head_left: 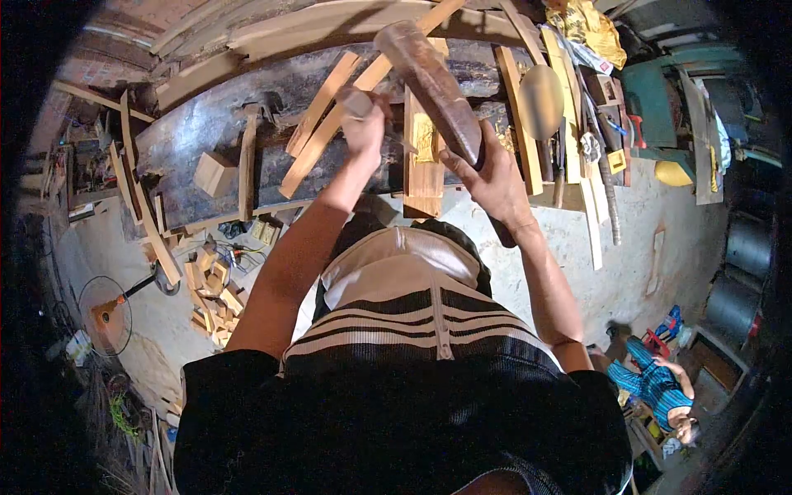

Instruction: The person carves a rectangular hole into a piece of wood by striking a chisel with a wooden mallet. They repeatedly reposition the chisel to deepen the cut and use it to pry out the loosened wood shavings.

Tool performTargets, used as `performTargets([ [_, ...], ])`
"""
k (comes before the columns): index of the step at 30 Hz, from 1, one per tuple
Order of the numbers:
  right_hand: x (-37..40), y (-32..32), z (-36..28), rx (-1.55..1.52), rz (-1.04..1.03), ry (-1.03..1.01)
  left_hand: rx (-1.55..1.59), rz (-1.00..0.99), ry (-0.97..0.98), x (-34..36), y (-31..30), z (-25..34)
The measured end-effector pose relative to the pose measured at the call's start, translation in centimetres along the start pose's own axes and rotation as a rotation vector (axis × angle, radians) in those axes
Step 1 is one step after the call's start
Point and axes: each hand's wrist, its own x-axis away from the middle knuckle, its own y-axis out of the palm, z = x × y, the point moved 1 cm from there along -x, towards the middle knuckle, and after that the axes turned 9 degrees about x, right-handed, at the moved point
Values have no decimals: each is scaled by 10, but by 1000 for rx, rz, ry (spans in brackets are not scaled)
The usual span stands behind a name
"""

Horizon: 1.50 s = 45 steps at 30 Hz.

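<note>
Partly, the wooden piece (426,177) on the worktop (194,124) is hidden: the thick bar (431,87) slants across its right side and upper part, so its full outline can't be made out. What shows is a pale brown block with straight sides, its near end jutting past the worktop's edge, and a bright yellow, rough-looking patch on its upper face; whether that patch is cut wood or something laid on it is unclear. The left hand (364,128) is closed around a short, round-ended tool (357,103) just left of the piece; its far end is blurred and too thin to follow, and most of the fingers are tucked from sight. The right hand (492,177) is wrapped around the dark brown bar near its lower end, thumb on the near side, the other fingers mostly out of view behind it. Long pale strips (323,103) lie left of the piece, with a squarish block (215,174) farther left, and more boards (518,124) lie to the right beside a smeared oval shape (541,102) that can't be identified. Below, offcuts (216,289) are heaped on the floor (157,330); at lower right, a person (660,384) in blue striped clothing is small and partly indistinct.
</note>
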Motion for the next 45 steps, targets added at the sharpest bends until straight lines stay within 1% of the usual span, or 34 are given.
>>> performTargets([
  [1,1,1,3,-61,9,21,-42,221,-7,-9,-4,-3],
  [2,2,1,8,-120,19,43,-38,242,-52,-29,-25,-20],
  [4,4,5,18,-104,22,55,78,416,-161,-41,-36,-19],
  [5,7,4,18,-126,62,26,187,425,-188,-47,-43,-22],
  [6,9,4,19,-147,100,0,187,423,-193,-44,-38,-19],
  [8,14,0,21,-113,97,21,194,338,-120,-39,-33,-12],
  [9,14,-8,13,-99,1,148,190,302,-68,-29,-17,1],
  [10,13,-12,10,-83,-95,270,188,306,-70,-25,-9,5],
  [11,13,-12,10,-85,-110,310,101,219,-40,-21,0,10],
  [12,12,-11,11,-84,-114,306,13,133,-10,-18,6,11],
  [13,12,-10,12,-105,-69,251,-58,32,129,-13,14,15],
  [14,12,-10,13,-126,-23,199,-104,64,24,-10,19,13],
  [16,11,-11,11,-123,-27,204,-108,24,116,-3,29,12],
  [17,10,-12,10,-119,-31,211,-95,-28,102,6,31,11],
  [18,10,-14,9,-120,-29,213,-69,-138,50,5,29,5],
  [20,9,-18,5,-51,-70,221,-172,-127,165,9,28,-7],
  [24,5,-23,-5,-88,-88,194,-231,-177,136,11,27,-13],
  [26,3,-39,-35,-231,94,48,-438,-303,171,10,23,-17],
  [27,0,-46,-44,-221,100,5,-332,-307,168,17,28,-13],
  [28,-1,-49,-49,-221,104,9,-331,-312,166,19,31,-15],
  [30,-6,-52,-59,-127,236,-200,-305,-366,252,18,35,-14],
  [31,-8,-49,-60,-71,217,-216,-218,-359,233,22,32,-16],
  [32,-11,-43,-53,27,121,-209,-466,-438,440,18,32,-15],
  [34,-16,-26,-32,305,-50,-211,-535,-386,287,16,27,-32],
  [35,-17,-24,-28,297,-13,-239,-443,-400,304,12,21,-39],
  [36,-20,-27,-31,299,-14,-253,-441,-390,313,11,26,-32],
  [38,-13,-36,-44,109,27,-229,-142,-351,96,27,30,-14],
  [39,-12,-39,-51,2,10,-151,-286,-408,255,22,26,-12],
  [40,-13,-36,-52,0,7,-149,-243,-391,160,22,26,-15],
  [42,-15,-34,-51,-26,0,-108,-367,-393,279,25,31,-8],
  [43,-20,-25,-42,132,-2,-161,-242,-335,199,24,30,-15],
  [44,-23,-23,-32,99,-161,-59,-120,-277,118,23,29,-21],
  [45,-23,-19,-23,94,-84,-95,29,-210,81,23,37,-9],
])
